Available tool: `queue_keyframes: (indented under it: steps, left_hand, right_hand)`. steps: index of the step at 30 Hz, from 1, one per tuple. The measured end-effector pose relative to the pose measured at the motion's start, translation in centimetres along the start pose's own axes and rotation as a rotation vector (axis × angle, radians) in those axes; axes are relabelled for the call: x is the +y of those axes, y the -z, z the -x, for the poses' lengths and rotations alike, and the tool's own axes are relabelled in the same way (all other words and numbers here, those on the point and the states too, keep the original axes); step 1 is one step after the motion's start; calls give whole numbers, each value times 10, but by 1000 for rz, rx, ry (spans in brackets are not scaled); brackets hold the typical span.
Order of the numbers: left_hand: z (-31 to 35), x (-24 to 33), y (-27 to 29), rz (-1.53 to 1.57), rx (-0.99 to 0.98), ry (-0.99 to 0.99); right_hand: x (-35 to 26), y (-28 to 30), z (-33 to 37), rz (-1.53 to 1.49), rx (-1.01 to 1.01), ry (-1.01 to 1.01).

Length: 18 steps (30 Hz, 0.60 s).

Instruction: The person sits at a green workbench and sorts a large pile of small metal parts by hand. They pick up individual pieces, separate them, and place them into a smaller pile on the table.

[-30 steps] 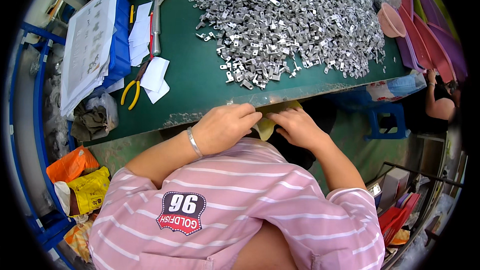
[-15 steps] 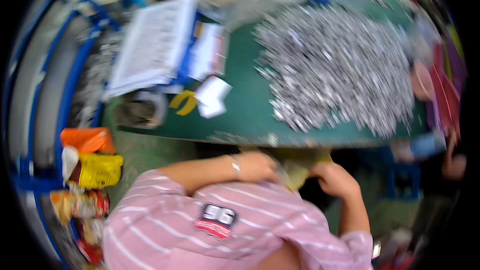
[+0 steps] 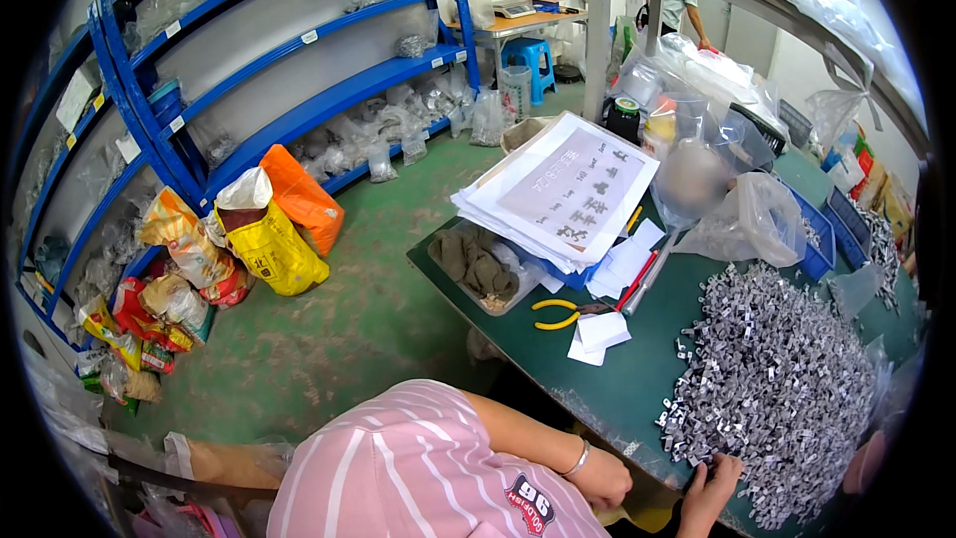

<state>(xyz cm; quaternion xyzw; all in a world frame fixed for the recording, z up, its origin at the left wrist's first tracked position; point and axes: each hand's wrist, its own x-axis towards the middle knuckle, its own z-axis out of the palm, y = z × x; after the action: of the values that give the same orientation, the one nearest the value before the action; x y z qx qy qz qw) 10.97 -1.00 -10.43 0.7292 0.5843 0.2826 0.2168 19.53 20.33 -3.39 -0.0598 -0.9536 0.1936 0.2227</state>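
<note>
My left hand [image 3: 603, 479], with a metal bangle at its wrist, is curled below the near table edge. Its fingertips and whatever they may hold are hidden. Beneath it shows a bit of something yellow [image 3: 649, 504]. My right hand [image 3: 711, 494] is at the table edge, thumb and fingers apart, fingertips touching the near side of a large heap of small grey metal parts [image 3: 782, 384]. I cannot make out any part held in it. The heap spreads over the right of the green table [image 3: 498, 284].
Pliers with yellow handles [image 3: 558, 315], paper slips [image 3: 602, 331] and a stack of papers [image 3: 563, 189] lie left of the heap. Behind it are a clear plastic bag [image 3: 747, 224] and blue trays [image 3: 812, 239]. Blue shelves [image 3: 329, 120] and filled sacks [image 3: 264, 239] stand leftward.
The view has swung left and up, bringing shelves and floor into sight. My right hand has come from below the table edge to the heap. The left stays low by the edge.
</note>
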Motion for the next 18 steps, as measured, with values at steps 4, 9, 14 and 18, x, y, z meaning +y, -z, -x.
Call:
queue_keyframes:
  steps: [4,9,14,18]
  left_hand:
    - [-10,32,56,-140,430,105]
    - [-16,24,84,-291,591,374]
    - [-19,16,81,-362,580,364]
    - [-15,11,77,-380,604,364]
  right_hand:
    - [5,-18,2,-252,61,-96]
    - [-19,-21,-6,-302,54,-171]
    - [-38,-24,-5,-279,137,136]
    - [-37,-23,-6,-348,70,-16]
